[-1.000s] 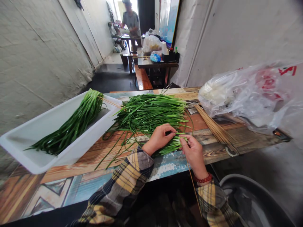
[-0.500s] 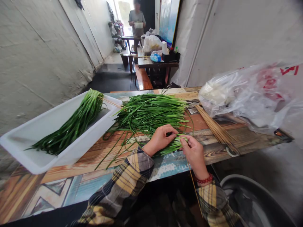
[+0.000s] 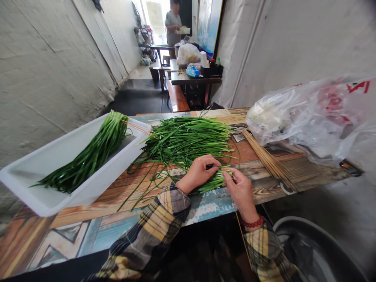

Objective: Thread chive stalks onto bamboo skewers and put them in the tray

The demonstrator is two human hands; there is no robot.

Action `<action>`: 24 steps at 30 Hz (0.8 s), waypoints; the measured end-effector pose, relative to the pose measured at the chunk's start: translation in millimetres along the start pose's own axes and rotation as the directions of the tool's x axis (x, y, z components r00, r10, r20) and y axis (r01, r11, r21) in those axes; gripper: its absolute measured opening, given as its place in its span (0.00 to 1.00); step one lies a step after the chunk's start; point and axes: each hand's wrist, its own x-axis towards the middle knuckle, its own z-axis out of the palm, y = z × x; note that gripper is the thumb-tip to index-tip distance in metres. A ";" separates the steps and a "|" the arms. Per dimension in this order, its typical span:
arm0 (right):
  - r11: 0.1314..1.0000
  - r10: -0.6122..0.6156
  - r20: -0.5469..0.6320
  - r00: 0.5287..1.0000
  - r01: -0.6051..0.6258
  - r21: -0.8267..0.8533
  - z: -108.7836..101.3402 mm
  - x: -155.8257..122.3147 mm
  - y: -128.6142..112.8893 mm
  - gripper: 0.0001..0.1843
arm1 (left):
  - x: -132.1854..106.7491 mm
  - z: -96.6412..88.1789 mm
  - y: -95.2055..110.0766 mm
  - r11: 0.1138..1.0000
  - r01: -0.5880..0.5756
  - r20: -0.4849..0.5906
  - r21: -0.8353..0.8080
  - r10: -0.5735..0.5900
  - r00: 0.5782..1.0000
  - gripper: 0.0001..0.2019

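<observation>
My left hand [image 3: 202, 171] is closed, thumb and fingers pinched on the cut ends of a small bunch of garlic chives [image 3: 214, 182] at the table's near edge. Facing it, my right hand [image 3: 240, 192] pinches the same stem ends. A thin bamboo skewer [image 3: 243, 239] trails down from under the right palm toward the sleeve; its tip is hidden. Just beyond my hands lies a large loose pile of chives [image 3: 188, 139]. On the left, a skewered chive bunch [image 3: 94, 158] rests in a white plastic tray [image 3: 38, 168], its skewers poking over the rim.
A bundle of bamboo skewers [image 3: 264, 156] lies right of the pile, near a clear plastic bag [image 3: 311, 113]. Below the table's right edge stands a grey tub [image 3: 317, 239]. Farther back are another table [image 3: 183, 79], a bench [image 3: 177, 96] and a standing person [image 3: 173, 25].
My hands have hardly moved and keep their pinch on the chives. The person in the background has shifted right and turned, with the pale container held out to the right.
</observation>
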 end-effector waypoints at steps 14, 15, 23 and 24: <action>0.993 0.025 -0.025 0.999 -0.022 0.117 1.5 0.9 5.8 0.26 | -0.8 -1.7 1.9 1.000 -0.012 0.054 0.029 0.010 0.998 0.07; 0.993 0.018 -0.021 1.000 -0.016 0.117 1.7 0.6 5.0 0.28 | -0.8 -1.9 2.6 0.999 -0.011 0.053 0.032 0.009 0.999 0.07; 0.995 -0.010 -0.013 1.000 0.011 0.098 1.9 -0.2 3.9 0.22 | -0.5 -2.3 3.1 1.000 -0.014 0.034 0.026 0.013 0.999 0.07; 0.995 -0.018 -0.014 1.000 0.019 0.101 1.9 -0.3 4.1 0.21 | -0.5 -2.2 2.7 1.000 -0.015 0.035 0.024 0.014 0.999 0.07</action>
